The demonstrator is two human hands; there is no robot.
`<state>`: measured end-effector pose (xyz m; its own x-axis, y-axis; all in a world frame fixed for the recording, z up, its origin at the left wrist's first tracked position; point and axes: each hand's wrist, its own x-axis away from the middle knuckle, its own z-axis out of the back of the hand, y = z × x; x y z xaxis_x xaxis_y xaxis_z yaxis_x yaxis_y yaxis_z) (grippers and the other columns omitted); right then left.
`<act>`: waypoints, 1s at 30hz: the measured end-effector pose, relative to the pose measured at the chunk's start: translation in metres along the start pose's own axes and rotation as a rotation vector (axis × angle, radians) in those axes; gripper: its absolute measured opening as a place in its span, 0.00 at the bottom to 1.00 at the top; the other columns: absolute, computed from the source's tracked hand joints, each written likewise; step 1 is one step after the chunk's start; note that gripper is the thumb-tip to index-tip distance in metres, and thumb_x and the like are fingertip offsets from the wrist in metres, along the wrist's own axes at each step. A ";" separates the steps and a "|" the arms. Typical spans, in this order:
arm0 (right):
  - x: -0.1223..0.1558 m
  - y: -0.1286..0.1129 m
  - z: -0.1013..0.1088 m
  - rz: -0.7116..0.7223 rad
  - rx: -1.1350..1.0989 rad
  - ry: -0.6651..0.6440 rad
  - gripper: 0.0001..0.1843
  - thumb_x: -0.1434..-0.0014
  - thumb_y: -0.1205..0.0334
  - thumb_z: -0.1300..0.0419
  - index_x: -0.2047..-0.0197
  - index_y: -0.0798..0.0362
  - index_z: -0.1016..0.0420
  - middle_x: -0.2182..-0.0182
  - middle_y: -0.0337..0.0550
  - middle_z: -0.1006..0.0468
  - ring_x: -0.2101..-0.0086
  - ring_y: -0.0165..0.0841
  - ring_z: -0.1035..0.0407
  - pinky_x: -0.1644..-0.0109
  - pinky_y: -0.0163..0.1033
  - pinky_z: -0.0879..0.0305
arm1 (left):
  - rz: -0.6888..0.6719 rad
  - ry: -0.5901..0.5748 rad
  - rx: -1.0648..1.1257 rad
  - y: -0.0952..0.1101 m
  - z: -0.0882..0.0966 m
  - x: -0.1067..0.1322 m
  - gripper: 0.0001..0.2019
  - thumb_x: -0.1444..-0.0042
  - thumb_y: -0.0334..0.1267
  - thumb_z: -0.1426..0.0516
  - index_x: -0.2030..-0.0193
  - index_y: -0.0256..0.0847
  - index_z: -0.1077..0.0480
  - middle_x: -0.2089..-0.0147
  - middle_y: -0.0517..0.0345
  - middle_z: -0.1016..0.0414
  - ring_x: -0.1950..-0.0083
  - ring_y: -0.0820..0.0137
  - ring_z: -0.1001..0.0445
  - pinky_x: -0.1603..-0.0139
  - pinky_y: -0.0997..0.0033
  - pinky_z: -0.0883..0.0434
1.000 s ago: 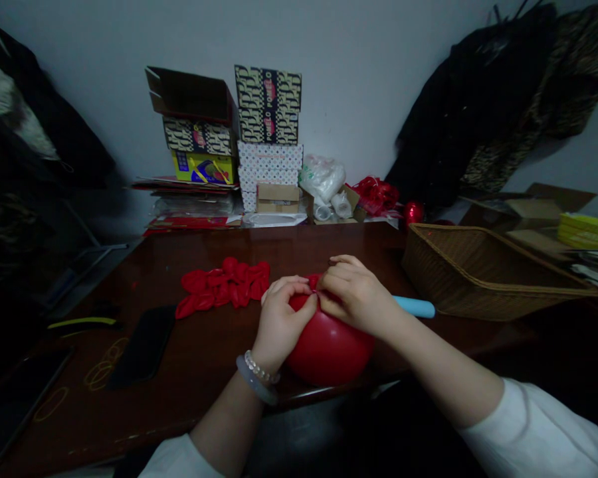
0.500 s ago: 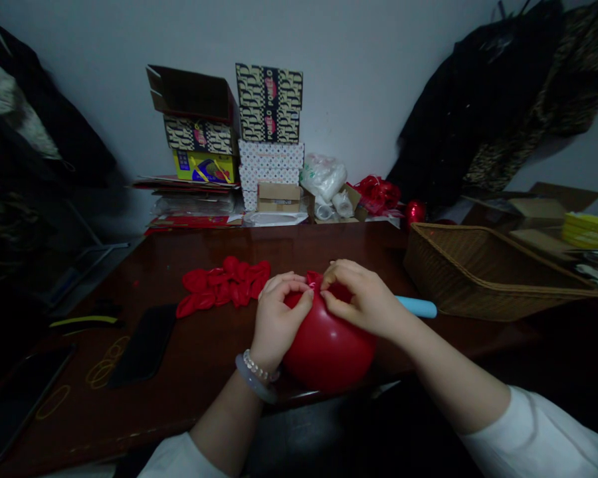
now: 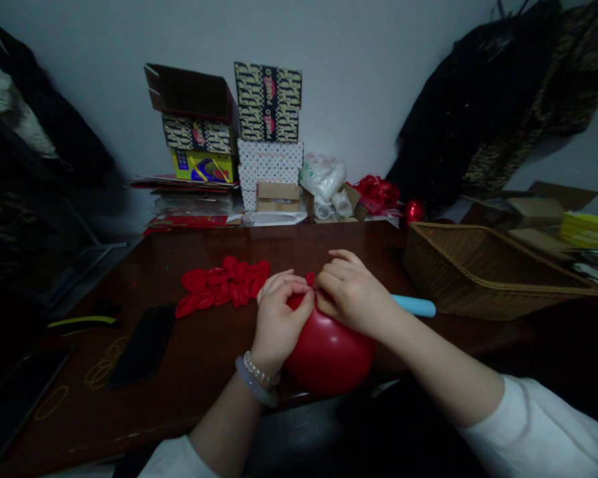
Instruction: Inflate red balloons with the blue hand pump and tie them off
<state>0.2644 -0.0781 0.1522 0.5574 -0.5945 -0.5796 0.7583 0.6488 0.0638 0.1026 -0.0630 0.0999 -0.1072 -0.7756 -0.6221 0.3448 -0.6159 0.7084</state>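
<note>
An inflated red balloon (image 3: 329,355) rests at the near edge of the dark wooden table (image 3: 204,352). My left hand (image 3: 279,318) is closed round the balloon's neck from the left, fingers curled. My right hand (image 3: 351,292) pinches the neck from the right, its fingertips meeting the left hand's. A small bit of the red neck shows between them. A pile of flat, uninflated red balloons (image 3: 224,284) lies just left of my hands. A light blue handle (image 3: 414,305) pokes out from behind my right wrist.
A wicker basket (image 3: 483,272) stands at the right. Stacked boxes (image 3: 239,133), plastic bags and red ribbon line the wall. A black phone (image 3: 142,345), rubber bands (image 3: 99,372) and another dark device (image 3: 10,405) lie on the left. Coats hang at both sides.
Both hands keep working the balloon's neck with small finger shifts. The balloon has sunk slightly lower and the right fingers have closed over the neck again.
</note>
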 end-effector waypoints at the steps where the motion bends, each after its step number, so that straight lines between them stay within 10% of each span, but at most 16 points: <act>1: 0.000 -0.001 0.000 0.009 0.004 -0.004 0.06 0.42 0.68 0.46 0.70 0.51 0.30 0.73 0.41 0.29 0.69 0.34 0.36 0.41 0.49 0.44 | -0.006 -0.008 -0.006 0.000 0.000 0.000 0.03 0.46 0.34 0.41 0.69 0.44 0.26 0.60 0.57 0.23 0.47 0.61 0.29 0.42 0.52 0.36; 13: 0.007 0.002 0.000 -0.182 -0.218 -0.024 0.07 0.47 0.70 0.44 0.71 0.51 0.38 0.74 0.38 0.34 0.70 0.32 0.39 0.65 0.36 0.41 | -0.066 -0.057 -0.142 0.007 0.007 -0.002 0.02 0.47 0.36 0.39 0.70 0.47 0.26 0.59 0.60 0.23 0.42 0.59 0.34 0.39 0.49 0.43; 22: 0.014 0.005 0.011 -0.202 -0.324 0.079 0.02 0.41 0.64 0.43 0.63 0.51 0.31 0.67 0.42 0.27 0.63 0.35 0.32 0.53 0.44 0.36 | -0.007 0.008 0.018 0.003 0.005 -0.001 0.02 0.46 0.34 0.40 0.69 0.43 0.26 0.59 0.57 0.26 0.48 0.64 0.30 0.43 0.57 0.37; 26: 0.033 0.014 0.013 -0.401 -0.412 0.272 0.22 0.44 0.51 0.37 0.48 0.47 0.33 0.50 0.47 0.28 0.49 0.41 0.34 0.43 0.51 0.39 | 0.085 0.173 0.113 -0.002 0.007 -0.003 0.04 0.44 0.37 0.41 0.67 0.41 0.26 0.57 0.55 0.27 0.53 0.67 0.29 0.45 0.62 0.35; 30: 0.065 0.022 -0.006 -0.633 -0.799 0.322 0.53 0.53 0.36 0.36 0.32 0.43 0.57 0.33 0.53 0.50 0.36 0.45 0.50 0.36 0.56 0.49 | 0.112 0.320 0.181 -0.007 0.008 -0.004 0.05 0.44 0.38 0.41 0.66 0.40 0.26 0.57 0.55 0.28 0.52 0.68 0.29 0.45 0.64 0.35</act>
<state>0.3151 -0.0998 0.1109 -0.0639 -0.8548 -0.5151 0.3718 0.4586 -0.8071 0.0933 -0.0566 0.1003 0.2287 -0.7746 -0.5897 0.1646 -0.5662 0.8077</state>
